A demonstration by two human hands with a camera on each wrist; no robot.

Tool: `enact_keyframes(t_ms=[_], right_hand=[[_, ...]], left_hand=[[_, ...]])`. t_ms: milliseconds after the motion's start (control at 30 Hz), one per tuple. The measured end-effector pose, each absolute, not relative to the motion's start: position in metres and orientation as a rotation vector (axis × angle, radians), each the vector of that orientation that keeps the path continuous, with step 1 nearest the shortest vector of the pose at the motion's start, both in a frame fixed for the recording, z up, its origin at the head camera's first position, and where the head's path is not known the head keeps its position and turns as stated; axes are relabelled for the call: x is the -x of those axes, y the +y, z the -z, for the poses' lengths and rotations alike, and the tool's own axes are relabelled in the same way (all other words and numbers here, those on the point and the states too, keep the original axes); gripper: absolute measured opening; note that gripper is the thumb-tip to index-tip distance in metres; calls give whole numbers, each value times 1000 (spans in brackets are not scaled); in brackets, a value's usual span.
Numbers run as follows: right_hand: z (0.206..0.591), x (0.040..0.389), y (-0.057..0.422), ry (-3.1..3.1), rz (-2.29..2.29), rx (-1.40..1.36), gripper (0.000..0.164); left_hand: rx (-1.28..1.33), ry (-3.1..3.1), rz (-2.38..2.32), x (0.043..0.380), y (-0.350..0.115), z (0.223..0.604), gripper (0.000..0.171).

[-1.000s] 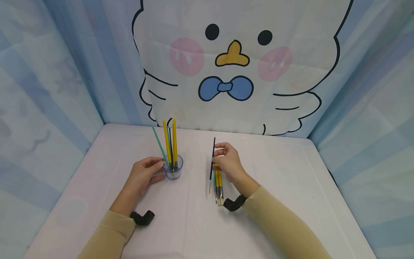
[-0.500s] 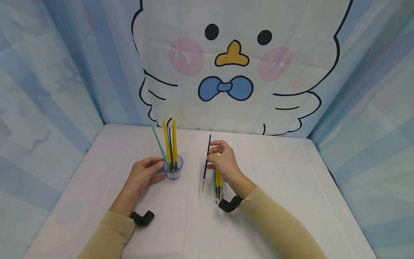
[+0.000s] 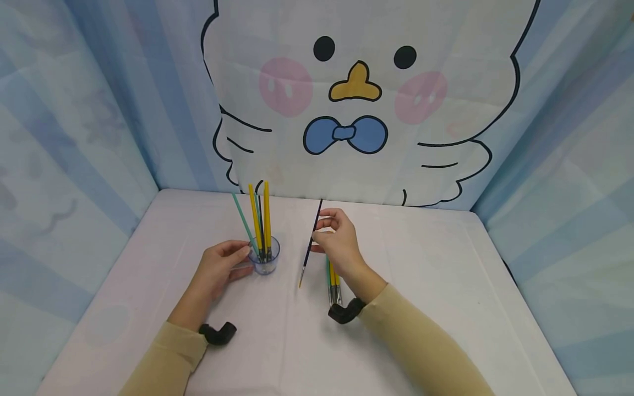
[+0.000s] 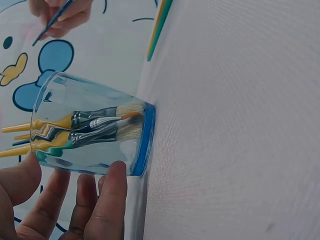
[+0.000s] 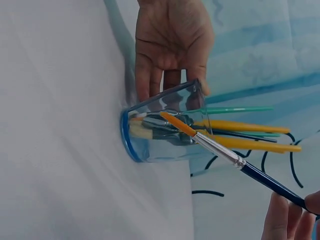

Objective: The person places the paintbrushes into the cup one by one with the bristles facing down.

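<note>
A clear plastic cup [image 3: 267,268] with a blue base stands upright on the table, several paintbrushes [image 4: 95,122] in it, bristles down. Fairly straight fingers of my left hand [image 3: 218,269] touch the cup's left side, the thumb at its rim. Right of the cup, my right hand [image 3: 339,242] pinches a dark blue paintbrush [image 5: 265,179] by the handle; its orange bristles point down and left, overlapping the cup in the right wrist view. Beneath my right hand and wrist lies a small row of yellow and green brushes [image 3: 334,283], partly hidden.
The table [image 3: 436,341] has a pale cover. Behind it hangs a curtain [image 3: 277,33] printed with a cartoon bird, and blue-striped cloth [image 3: 64,165] closes off both sides. Black wrist mounts [image 3: 218,333] stick out from both sleeves.
My right hand has moved left and slightly away from me with the blue paintbrush, which now leans more and is farther from the lying brushes. Left hand and cup have stayed put.
</note>
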State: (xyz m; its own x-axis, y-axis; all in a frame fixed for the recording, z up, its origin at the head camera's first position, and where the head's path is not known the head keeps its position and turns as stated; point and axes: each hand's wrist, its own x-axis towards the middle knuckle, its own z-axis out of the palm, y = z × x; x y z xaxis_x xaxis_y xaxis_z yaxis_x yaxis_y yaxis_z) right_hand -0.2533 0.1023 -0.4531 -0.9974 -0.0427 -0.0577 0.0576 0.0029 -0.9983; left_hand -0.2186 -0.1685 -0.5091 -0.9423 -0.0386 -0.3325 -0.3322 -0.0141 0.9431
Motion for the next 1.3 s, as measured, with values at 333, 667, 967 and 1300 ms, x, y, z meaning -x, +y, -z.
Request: enact_keyframes(t_ms=[333,667,967,1300], right_hand=[[440,252,87,2103,2329,73,48],[433,253,71,2053,2408,100,51],[430,259,57,2035,2438,98,49],[427,261,47,2109,2412,92,47]], left_hand=[[368,2055,-2064,218,-169,508,41],[367,2045,-2071,219,-169,510,41],[369,2038,-2077,219,-169,511,41],[375,2024,-2089,220,-170,511,42]])
